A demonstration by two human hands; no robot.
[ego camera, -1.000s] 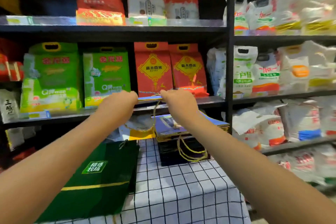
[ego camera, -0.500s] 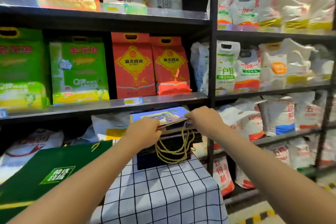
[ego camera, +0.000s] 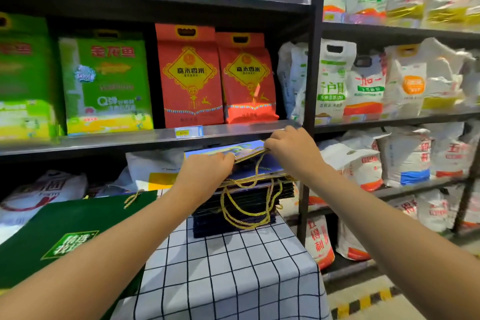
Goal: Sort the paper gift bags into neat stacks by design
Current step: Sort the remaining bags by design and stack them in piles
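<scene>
Holding a flat blue bag point(ego camera: 226, 150) at its near edge with both hands from the head cam: left hand point(ego camera: 205, 170) grips the left part, right hand point(ego camera: 291, 149) pinches the right corner. It's tilted just above the blue stack point(ego camera: 244, 200) at the back of my checked table point(ego camera: 228, 275), gold cord handles point(ego camera: 246, 212) dangling down the front. Green bag point(ego camera: 59, 239) lies flat on the left. Shelves point(ego camera: 155, 138) behind hold red rice bags point(ego camera: 191, 75), green ones and white sacks.
</scene>
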